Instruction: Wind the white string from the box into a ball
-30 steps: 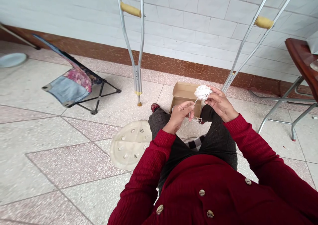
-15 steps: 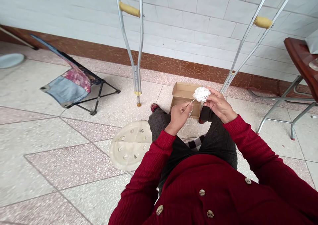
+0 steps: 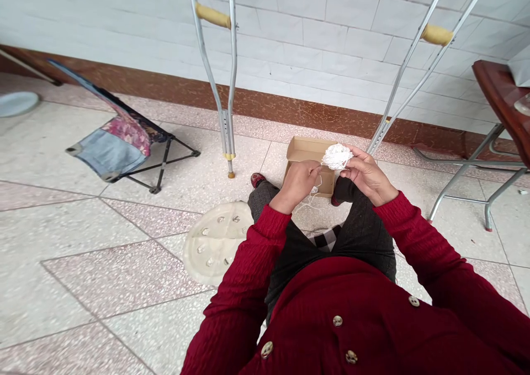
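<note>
A ball of white yarn (image 3: 337, 157) is held in my right hand (image 3: 368, 175), its thumb and fingers closed round the ball's right side. Just left of it, my left hand (image 3: 298, 183) pinches the yarn strand running from the ball; the fingertips are close to the ball's left edge. Loose white strands (image 3: 309, 202) hang below my left hand, between my knees. Behind and beneath the hands, an open cardboard box (image 3: 304, 149) sits on the floor with its lid raised, partly hidden by my left hand.
Two crutches (image 3: 227, 122) (image 3: 397, 96) lean on the tiled wall. On the left stands a folding chair (image 3: 111, 147), with a round plastic mat (image 3: 215, 242) on the floor nearer me. A red-brown table or stool (image 3: 503, 101) with metal legs is at right.
My left hand has turned over and moved slightly up, its fingers now nearer the yarn ball. My right hand and the ball have barely shifted.
</note>
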Motion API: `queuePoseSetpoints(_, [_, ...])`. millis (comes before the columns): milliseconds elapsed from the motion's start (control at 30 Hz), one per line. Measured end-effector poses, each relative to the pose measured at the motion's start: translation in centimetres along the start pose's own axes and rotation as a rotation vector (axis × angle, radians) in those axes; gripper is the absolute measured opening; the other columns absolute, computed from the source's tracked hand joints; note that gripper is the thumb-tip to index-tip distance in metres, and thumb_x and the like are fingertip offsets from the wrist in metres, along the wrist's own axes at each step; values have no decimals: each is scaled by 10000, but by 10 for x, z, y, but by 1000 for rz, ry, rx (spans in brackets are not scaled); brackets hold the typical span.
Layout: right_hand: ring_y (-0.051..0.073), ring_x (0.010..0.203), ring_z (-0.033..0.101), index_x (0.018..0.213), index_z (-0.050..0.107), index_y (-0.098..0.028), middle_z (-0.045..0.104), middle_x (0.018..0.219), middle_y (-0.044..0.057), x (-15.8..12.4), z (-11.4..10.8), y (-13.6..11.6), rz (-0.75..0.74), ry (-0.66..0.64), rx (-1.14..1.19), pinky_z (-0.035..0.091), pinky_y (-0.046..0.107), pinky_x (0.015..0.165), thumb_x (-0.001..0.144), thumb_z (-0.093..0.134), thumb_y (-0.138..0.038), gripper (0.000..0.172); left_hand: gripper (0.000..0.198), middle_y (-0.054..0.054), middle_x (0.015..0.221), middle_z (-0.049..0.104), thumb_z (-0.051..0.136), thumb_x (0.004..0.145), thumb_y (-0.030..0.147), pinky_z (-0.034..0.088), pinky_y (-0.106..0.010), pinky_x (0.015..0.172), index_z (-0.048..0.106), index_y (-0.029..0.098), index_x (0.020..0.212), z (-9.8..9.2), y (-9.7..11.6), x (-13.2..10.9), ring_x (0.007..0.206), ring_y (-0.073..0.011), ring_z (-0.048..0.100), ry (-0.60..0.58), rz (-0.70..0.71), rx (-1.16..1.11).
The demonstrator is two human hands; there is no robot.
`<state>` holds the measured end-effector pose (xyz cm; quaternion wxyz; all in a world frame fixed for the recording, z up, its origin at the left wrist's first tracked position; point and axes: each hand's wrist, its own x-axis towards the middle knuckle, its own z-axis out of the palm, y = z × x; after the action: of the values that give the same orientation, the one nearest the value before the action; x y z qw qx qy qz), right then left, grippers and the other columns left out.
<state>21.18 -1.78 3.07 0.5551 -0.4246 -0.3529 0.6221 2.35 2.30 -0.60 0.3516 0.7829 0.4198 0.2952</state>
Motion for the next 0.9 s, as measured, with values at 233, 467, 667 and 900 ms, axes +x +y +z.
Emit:
queuePoseSetpoints(233, [102, 741, 606, 1039, 689, -223, 696, 940, -8, 0, -7, -2, 10, 27, 47, 494, 173, 540, 674, 722, -175, 370, 203, -3, 664, 655, 599, 857, 299, 491, -207, 496, 622, 144, 985, 23, -2, -11, 510, -108, 602, 70, -176, -675])
queuePoseSetpoints(467, [96, 722, 615, 1023, 679, -228, 700, 904, -20, 0, -4, 0, 31, 40, 88, 485, 163, 529, 665, 732, -171, 366, 172, 22, 591, 611, 584, 874, 301, 402, -161, 437, 614, 158, 783, 21, 9, -21, 434, -63, 524, 168, -146, -596])
queuePoseSetpoints(667, [115, 740, 624, 1032, 661, -228, 700, 910, -10, -1, -6, 0, 12, 39, 39, 481, 185, 532, 671, 722, -193, 368, 168, 26, 551, 592, 597, 862, 293, 378, -173, 420, 630, 152, 776, 22, 16, -21, 404, -64, 498, 226, -171, -675])
queuePoseSetpoints(900, [114, 681, 625, 915, 645, -201, 687, 836, 2, 11, -10, 16, 34, 54, 72, 448, 191, 507, 692, 674, -229, 226, 200, 19, 554, 600, 635, 843, 322, 376, -197, 421, 627, 145, 749, 15, 28, -25, 381, -60, 467, 133, -187, -901])
